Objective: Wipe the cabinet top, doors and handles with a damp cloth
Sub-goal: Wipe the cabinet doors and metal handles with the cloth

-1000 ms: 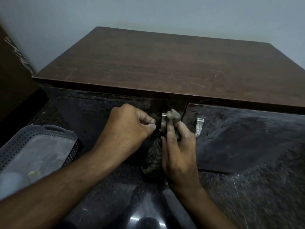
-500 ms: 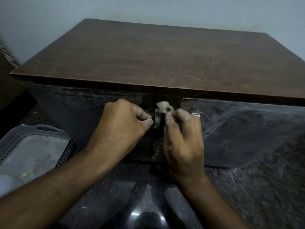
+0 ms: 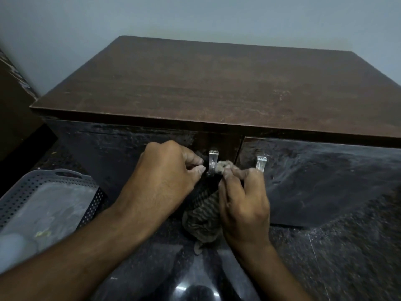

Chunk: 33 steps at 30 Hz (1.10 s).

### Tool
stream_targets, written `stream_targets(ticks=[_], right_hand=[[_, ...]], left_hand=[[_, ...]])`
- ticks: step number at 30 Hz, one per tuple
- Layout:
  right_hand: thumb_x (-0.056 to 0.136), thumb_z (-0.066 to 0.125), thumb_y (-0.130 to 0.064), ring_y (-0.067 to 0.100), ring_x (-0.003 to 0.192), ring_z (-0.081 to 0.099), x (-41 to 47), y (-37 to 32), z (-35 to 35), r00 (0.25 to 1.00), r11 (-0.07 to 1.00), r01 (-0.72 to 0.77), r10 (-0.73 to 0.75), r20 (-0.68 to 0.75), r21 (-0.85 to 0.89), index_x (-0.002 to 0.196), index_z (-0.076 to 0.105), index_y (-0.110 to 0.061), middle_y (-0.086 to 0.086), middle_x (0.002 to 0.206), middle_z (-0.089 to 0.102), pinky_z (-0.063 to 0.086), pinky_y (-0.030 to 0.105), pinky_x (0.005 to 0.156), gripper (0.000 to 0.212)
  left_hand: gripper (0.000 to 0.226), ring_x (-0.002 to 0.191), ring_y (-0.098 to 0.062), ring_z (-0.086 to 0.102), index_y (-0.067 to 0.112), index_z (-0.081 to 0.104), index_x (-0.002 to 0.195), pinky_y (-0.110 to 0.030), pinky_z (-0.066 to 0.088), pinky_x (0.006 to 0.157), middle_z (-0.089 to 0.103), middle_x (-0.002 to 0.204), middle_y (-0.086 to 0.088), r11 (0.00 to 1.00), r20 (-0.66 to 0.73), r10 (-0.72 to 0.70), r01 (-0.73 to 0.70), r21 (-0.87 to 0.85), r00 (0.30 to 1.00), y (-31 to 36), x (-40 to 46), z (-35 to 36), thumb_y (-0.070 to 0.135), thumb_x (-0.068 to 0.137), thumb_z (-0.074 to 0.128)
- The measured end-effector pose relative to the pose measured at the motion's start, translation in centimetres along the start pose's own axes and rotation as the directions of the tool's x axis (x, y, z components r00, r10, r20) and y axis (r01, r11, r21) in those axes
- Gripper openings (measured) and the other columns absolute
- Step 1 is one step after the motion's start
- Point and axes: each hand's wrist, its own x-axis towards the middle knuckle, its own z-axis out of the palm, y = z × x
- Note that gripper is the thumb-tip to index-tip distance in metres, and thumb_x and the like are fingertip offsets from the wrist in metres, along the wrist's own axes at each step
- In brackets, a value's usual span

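A low cabinet with a brown wooden top (image 3: 217,83) and two dark glossy doors stands before me. The left door (image 3: 104,153) carries a metal handle (image 3: 213,161); the right door (image 3: 325,181) has its own handle (image 3: 261,162). A striped grey cloth (image 3: 202,213) passes behind the left handle. My left hand (image 3: 165,181) pinches one end of it just left of the handle. My right hand (image 3: 243,198) grips the other end, bunched right of the handle, with the rest of the cloth hanging below.
A grey perforated plastic basket (image 3: 54,192) sits on the floor at the lower left. Dark speckled stone floor (image 3: 336,257) runs under the cabinet. A pale wall (image 3: 195,16) stands behind, and dark furniture (image 3: 13,101) at the far left.
Both hands have stayed at the left handle, working the cloth around it; the cloth's bunched end has dropped lower beside the handle. The right door's handle shows again.
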Motion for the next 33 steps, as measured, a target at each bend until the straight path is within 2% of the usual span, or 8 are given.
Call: stream_targets(ticks=[7, 13, 16, 18, 19, 22, 27, 33], right_hand=[[0.092, 0.065, 0.007, 0.031, 0.069, 0.060, 3.7, -0.7, -1.2, 0.985, 0.999, 0.032, -0.032, -0.169, -0.004, 0.095, 0.071, 0.013, 0.020, 0.078, 0.059, 0.052, 0.039, 0.057, 0.009], [0.091, 0.064, 0.005, 0.026, 0.072, 0.053, 1.1, -0.9, -0.7, 0.999, 0.998, -0.051, 0.050, 0.016, 0.036, 0.091, 0.069, 0.009, 0.015, 0.081, 0.053, 0.049, 0.041, 0.057, 0.006], [0.093, 0.063, 0.005, 0.026, 0.082, 0.060, 2.8, -2.1, -1.4, 0.995, 0.990, -0.036, 0.047, -0.085, 0.135, 0.101, 0.071, 0.009, 0.015, 0.093, 0.059, 0.055, 0.036, 0.072, 0.012], [0.096, 0.059, 0.004, 0.014, 0.096, 0.058, 3.7, -3.0, -1.0, 0.997, 0.968, 0.011, 0.010, -0.082, 0.252, 0.106, 0.070, 0.006, -0.001, 0.110, 0.059, 0.053, 0.026, 0.087, 0.015], [0.097, 0.058, 0.003, 0.015, 0.097, 0.058, 3.9, -3.2, -0.6, 0.998, 0.965, 0.044, -0.033, -0.048, 0.257, 0.106, 0.070, 0.005, -0.005, 0.114, 0.060, 0.053, 0.028, 0.086, 0.015], [0.094, 0.058, 0.008, 0.034, 0.081, 0.059, 3.2, -3.0, 0.4, 0.987, 0.987, 0.145, -0.148, 0.057, 0.063, 0.099, 0.068, 0.012, 0.021, 0.097, 0.064, 0.051, 0.044, 0.065, 0.012], [0.087, 0.061, 0.011, 0.030, 0.072, 0.051, 2.9, -3.6, 0.7, 0.942, 0.962, 0.270, -0.257, 0.215, -0.034, 0.073, 0.059, 0.001, 0.016, 0.082, 0.056, 0.046, 0.043, 0.060, 0.018], [0.094, 0.059, 0.006, 0.030, 0.072, 0.052, 4.5, -3.2, 0.7, 0.949, 0.955, 0.298, -0.295, 0.111, -0.014, 0.080, 0.064, 0.007, 0.018, 0.084, 0.061, 0.043, 0.040, 0.061, 0.016]], left_hand=[[0.011, 0.073, 0.000, 0.065, 0.030, 0.077, 0.080, -0.017, 0.051, 0.069, 0.071, 0.076, 0.013, 0.984, 0.146, -0.141, 0.123, 0.128, 0.979, -0.6, 0.3, -0.2, 0.040, 0.075, 0.081], [0.009, 0.075, -0.001, 0.066, 0.030, 0.077, 0.081, -0.020, 0.055, 0.075, 0.066, 0.068, 0.014, 0.976, 0.134, -0.188, 0.171, 0.133, 0.973, -1.4, 0.1, -1.2, 0.035, 0.076, 0.081], [0.008, 0.075, -0.005, 0.065, 0.030, 0.076, 0.083, -0.023, 0.055, 0.073, 0.068, 0.071, 0.010, 0.973, 0.121, -0.202, 0.184, 0.142, 0.972, -1.2, 0.2, -1.4, 0.035, 0.077, 0.080], [0.009, 0.075, -0.007, 0.064, 0.030, 0.076, 0.086, -0.023, 0.051, 0.067, 0.067, 0.073, 0.008, 0.966, 0.142, -0.206, 0.179, 0.184, 0.968, -1.0, 0.4, -1.4, 0.036, 0.079, 0.077], [0.010, 0.077, -0.008, 0.064, 0.030, 0.076, 0.088, -0.023, 0.050, 0.066, 0.069, 0.076, 0.007, 0.963, 0.157, -0.209, 0.175, 0.205, 0.965, -1.0, 0.4, -1.4, 0.036, 0.080, 0.077], [0.012, 0.082, -0.010, 0.066, 0.029, 0.076, 0.092, -0.026, 0.055, 0.071, 0.073, 0.087, 0.003, 0.957, 0.201, -0.223, 0.175, 0.229, 0.954, -0.9, 0.4, -1.4, 0.034, 0.081, 0.076], [0.011, 0.073, -0.010, 0.062, 0.029, 0.075, 0.092, -0.025, 0.051, 0.060, 0.067, 0.084, 0.004, 0.954, 0.262, -0.248, 0.188, 0.235, 0.933, -0.7, 0.3, -1.2, 0.032, 0.081, 0.075], [0.009, 0.066, -0.008, 0.058, 0.026, 0.072, 0.090, -0.022, 0.045, 0.052, 0.062, 0.078, 0.005, 0.950, 0.280, -0.229, 0.151, 0.274, 0.932, -1.0, 0.1, -1.1, 0.028, 0.081, 0.075]])
